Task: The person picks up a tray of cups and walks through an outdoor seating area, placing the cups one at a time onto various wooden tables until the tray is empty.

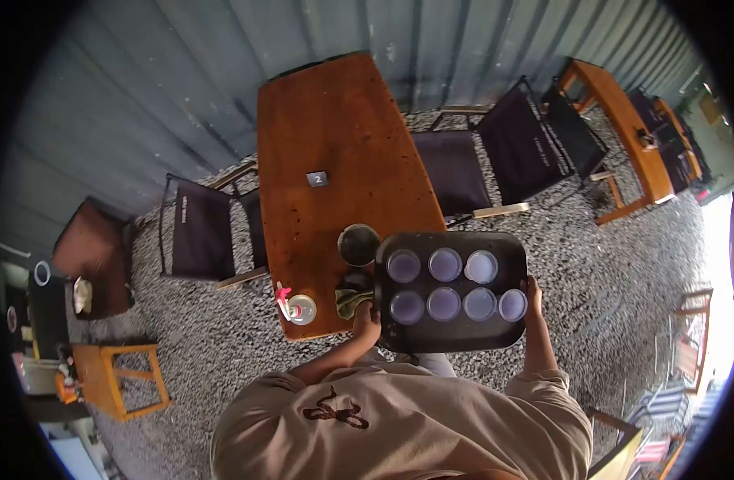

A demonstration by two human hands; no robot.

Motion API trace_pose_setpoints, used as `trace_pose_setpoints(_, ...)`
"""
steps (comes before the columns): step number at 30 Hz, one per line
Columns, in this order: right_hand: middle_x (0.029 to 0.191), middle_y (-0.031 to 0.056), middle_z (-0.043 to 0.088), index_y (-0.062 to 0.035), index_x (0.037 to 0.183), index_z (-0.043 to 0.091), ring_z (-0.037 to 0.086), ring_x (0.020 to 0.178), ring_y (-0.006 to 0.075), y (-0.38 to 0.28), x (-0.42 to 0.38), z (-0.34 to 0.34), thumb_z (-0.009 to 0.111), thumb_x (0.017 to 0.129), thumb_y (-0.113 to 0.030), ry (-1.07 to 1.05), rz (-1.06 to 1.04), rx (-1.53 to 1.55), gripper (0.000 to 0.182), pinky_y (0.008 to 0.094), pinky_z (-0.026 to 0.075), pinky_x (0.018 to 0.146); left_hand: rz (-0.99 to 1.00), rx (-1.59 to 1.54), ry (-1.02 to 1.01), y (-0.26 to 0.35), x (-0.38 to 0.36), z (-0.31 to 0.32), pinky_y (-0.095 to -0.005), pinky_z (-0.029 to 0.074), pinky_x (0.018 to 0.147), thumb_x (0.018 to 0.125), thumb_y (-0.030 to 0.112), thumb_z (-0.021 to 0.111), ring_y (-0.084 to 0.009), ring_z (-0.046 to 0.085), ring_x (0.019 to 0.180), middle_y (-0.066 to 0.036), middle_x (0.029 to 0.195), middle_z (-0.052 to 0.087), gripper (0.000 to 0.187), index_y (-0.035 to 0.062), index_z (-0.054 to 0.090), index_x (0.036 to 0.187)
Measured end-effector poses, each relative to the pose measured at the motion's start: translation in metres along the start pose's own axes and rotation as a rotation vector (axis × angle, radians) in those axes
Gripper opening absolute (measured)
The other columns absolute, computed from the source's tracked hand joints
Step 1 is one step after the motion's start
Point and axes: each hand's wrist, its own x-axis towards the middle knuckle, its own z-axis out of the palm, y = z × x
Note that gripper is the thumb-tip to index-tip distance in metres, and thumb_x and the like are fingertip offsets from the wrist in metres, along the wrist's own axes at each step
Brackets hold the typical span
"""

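A black tray (463,336) with several round, clear purplish cups (445,305) standing in it is in front of my body, overlapping the table's front right corner. My right hand (534,300) grips its right edge, with the thumb over the rim. Closed at the tray's left edge, my left hand (366,322) holds a dark green cloth (351,302) that lies over the tabletop. Just beyond the cloth sits a round dark dish (359,244). To the left, a clear bottle with a pink and white spray head (301,310) stands near the table's front corner.
The wooden table (327,120) reaches back to a corrugated metal wall (223,72) and bears a small number 2 sign (317,179). Dark folding chairs flank it, left (203,232) and right (451,168). A wooden stool (123,380) stands on the gravel (207,336).
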Motion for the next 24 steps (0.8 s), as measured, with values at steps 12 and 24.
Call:
trace_pose_setpoints(12, 0.084, 0.0247, 0.053, 0.0013, 0.095, 0.046, 0.052, 0.078, 0.0391, 0.035, 0.092, 0.063, 0.047, 0.080, -0.020, -0.184, -0.128, 0.108, 0.026, 0.0425, 0.041, 0.064, -0.277, 0.195, -0.066, -0.017, 0.003, 0.054, -0.0395, 0.040, 0.063, 0.072, 0.013, 0.055, -0.0324, 0.050, 0.072, -0.016, 0.078, 0.050, 0.025, 0.0004, 0.045, 0.092)
trace_pose_setpoints(24, 0.079, 0.0244, 0.053, 0.0007, 0.096, 0.045, 0.050, 0.073, 0.0419, 0.046, 0.099, 0.051, 0.045, 0.081, -0.019, -0.230, -0.142, 0.076, 0.024, 0.0437, 0.040, 0.059, -0.151, 0.238, 0.001, 0.009, 0.002, 0.071, -0.0382, 0.040, 0.063, 0.069, 0.005, 0.054, -0.0342, 0.049, 0.072, -0.017, 0.077, 0.049, 0.017, -0.0002, 0.045, 0.083)
